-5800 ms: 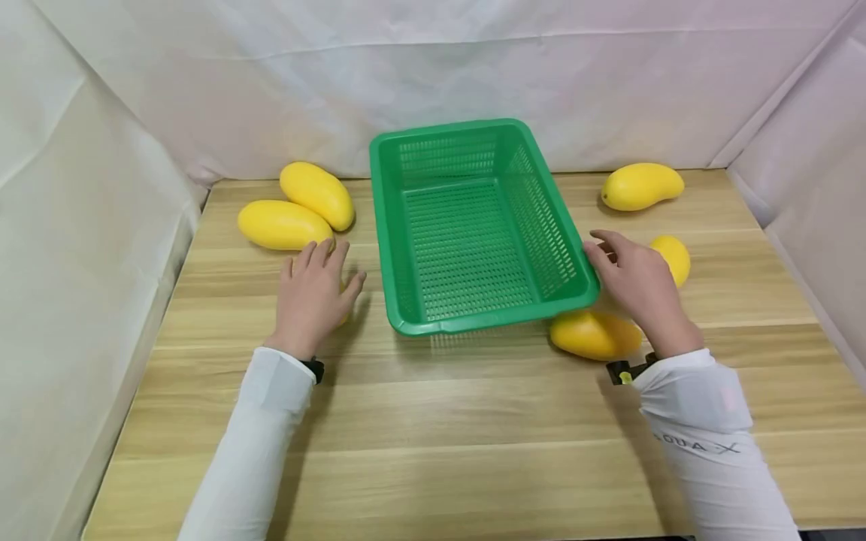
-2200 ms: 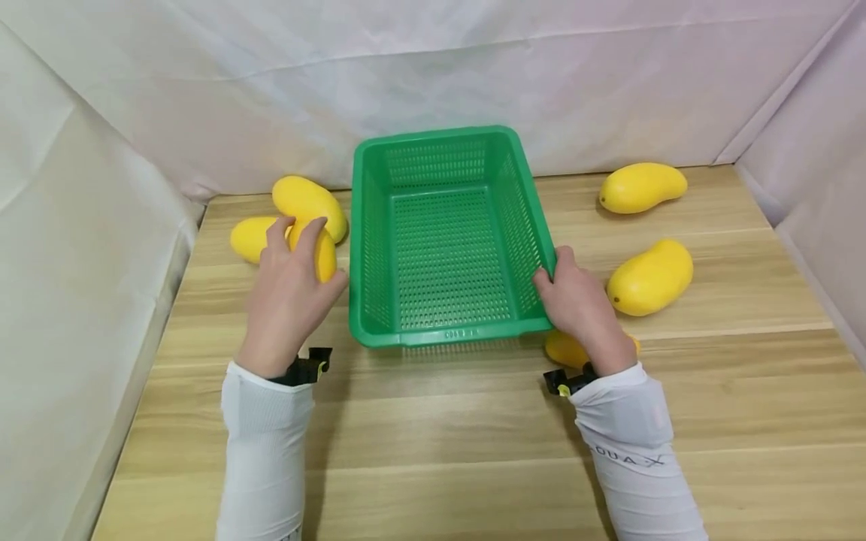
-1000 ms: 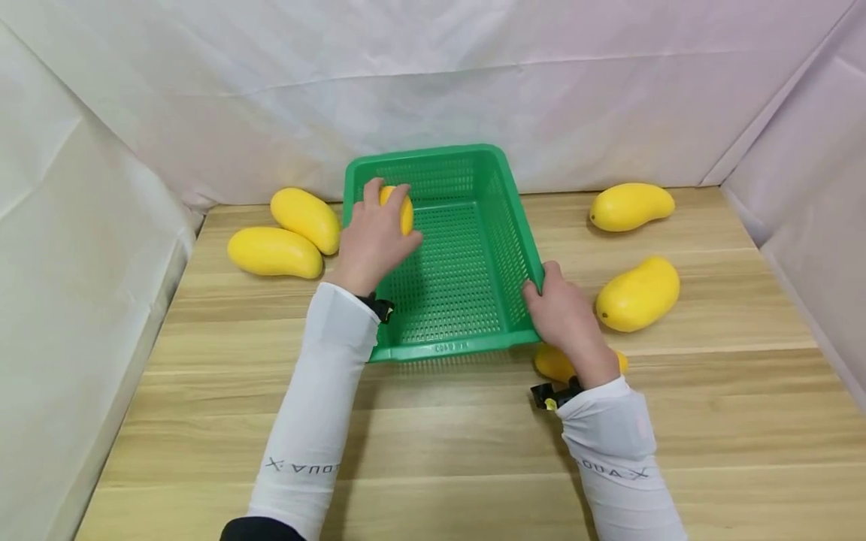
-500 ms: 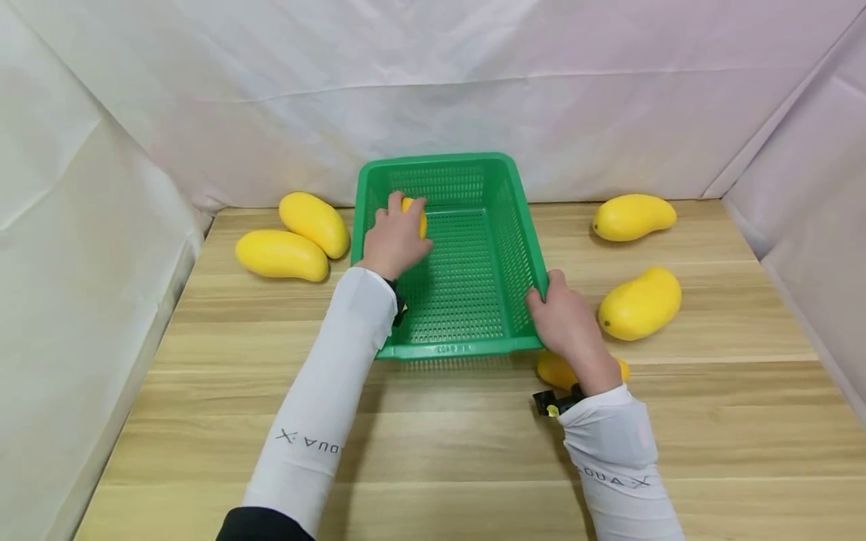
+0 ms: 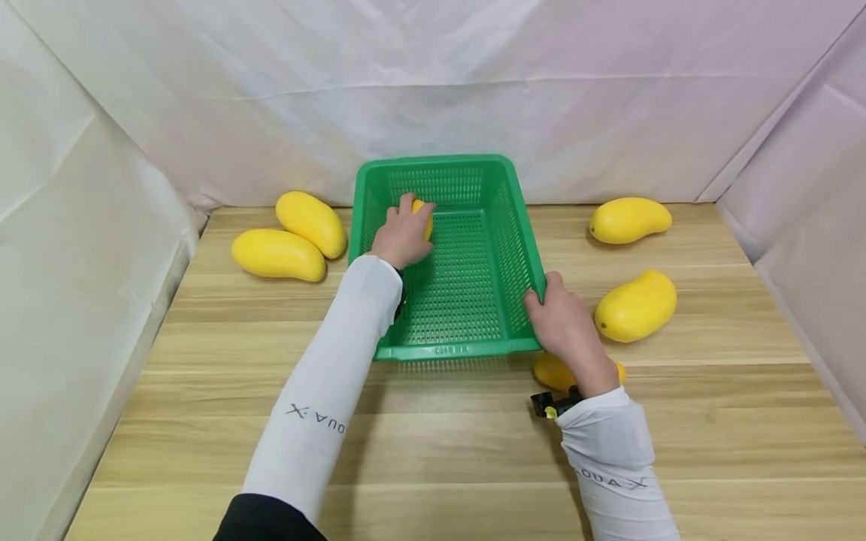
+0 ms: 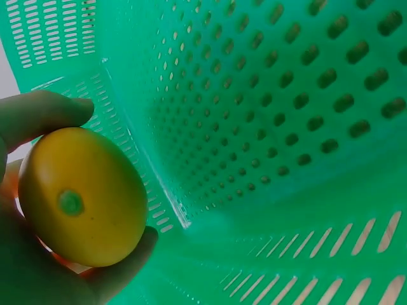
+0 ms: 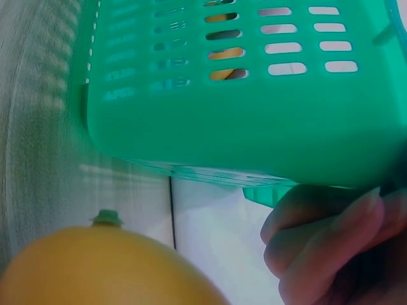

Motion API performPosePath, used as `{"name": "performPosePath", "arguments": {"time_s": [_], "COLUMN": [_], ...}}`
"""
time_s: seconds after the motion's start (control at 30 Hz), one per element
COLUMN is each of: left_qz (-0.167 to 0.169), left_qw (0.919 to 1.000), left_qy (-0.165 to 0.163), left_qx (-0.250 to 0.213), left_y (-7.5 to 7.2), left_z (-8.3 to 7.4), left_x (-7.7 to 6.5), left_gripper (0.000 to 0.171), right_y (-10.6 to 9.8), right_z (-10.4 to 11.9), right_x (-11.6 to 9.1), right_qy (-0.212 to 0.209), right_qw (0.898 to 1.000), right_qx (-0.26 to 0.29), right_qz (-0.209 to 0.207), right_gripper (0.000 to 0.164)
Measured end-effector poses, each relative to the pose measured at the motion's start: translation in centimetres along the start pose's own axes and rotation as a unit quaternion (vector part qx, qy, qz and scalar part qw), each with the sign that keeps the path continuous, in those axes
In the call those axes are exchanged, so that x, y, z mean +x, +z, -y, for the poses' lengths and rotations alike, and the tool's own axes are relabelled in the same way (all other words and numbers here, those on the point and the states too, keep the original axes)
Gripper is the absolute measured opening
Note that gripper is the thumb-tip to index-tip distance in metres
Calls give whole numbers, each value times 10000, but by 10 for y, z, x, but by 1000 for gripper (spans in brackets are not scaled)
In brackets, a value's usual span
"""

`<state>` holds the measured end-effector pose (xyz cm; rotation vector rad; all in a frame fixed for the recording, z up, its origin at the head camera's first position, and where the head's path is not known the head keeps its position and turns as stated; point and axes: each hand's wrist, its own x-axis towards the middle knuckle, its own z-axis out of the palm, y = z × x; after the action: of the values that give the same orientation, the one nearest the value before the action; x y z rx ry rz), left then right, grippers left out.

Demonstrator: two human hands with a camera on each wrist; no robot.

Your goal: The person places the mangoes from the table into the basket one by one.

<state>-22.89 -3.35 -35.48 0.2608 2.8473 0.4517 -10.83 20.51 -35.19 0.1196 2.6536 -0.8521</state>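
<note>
My left hand [image 5: 402, 237] reaches into the green plastic basket [image 5: 446, 351], gripping a yellow mango [image 6: 95, 203] near its back left side. In the left wrist view, the thumb and fingers curl round the mango, whose stem end faces the camera. The hand covers most of this mango in the head view. My right hand [image 5: 564, 323] grips the basket's right rim near the front corner, its fingers [image 7: 318, 235] curled there in the right wrist view. Below the right wrist a mango [image 5: 551, 372] lies on the table, partly hidden by the arm.
Two mangoes lie close together left of the basket, one [image 5: 311, 224] behind the other [image 5: 279, 255]. Two more mangoes, one far [image 5: 629, 220] and one nearer [image 5: 637, 306], lie to the right. White cloth [image 5: 433, 98] walls in the back and sides of the wooden table [image 5: 460, 451].
My left hand has taken a mango from the left of the table and carried it rightward into the basket. My right hand has taken hold of the basket's rim.
</note>
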Motion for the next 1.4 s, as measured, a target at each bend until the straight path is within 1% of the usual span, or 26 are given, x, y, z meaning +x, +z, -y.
{"name": "performPosePath", "arguments": {"time_s": [0.2, 0.47, 0.6, 0.77, 0.97, 1.13, 1.27, 1.4], "left_qz": [59, 109, 140, 239, 148, 134, 110, 202], "left_qw": [9999, 9998, 9996, 9991, 9992, 9986, 9980, 9976], "left_qy": [60, -138, -218, -311, -345, -471, -552, -597], "left_qx": [63, 36, 82, 137, 143, 219, 287, 275], "left_y": [3, 5, 8, 10, 9, 10, 11, 12], "left_z": [-8, -14, -15, -15, -17, -16, -15, -15], "left_x": [2, 11, 14, 14, 14, 14, 16, 21], "left_gripper": [64, 64, 63, 61, 59, 58, 57, 57], "right_y": [-5, -10, -11, -11, -13, -13, -11, -12], "right_z": [-4, -8, -10, -11, -12, -13, -13, -14], "right_x": [-3, -10, -14, -17, -17, -16, -15, -15], "right_qy": [30, 38, 55, 68, -6, -7, -2, 14], "right_qw": [10000, 9999, 9998, 9999, 9997, 9998, 9999, 9999], "right_qx": [-6, -47, -62, -86, -112, -91, -32, -76], "right_qz": [-39, -159, -170, -121, -204, -181, -153, -137], "right_gripper": [47, 44, 42, 43, 44, 42, 43, 46]}}
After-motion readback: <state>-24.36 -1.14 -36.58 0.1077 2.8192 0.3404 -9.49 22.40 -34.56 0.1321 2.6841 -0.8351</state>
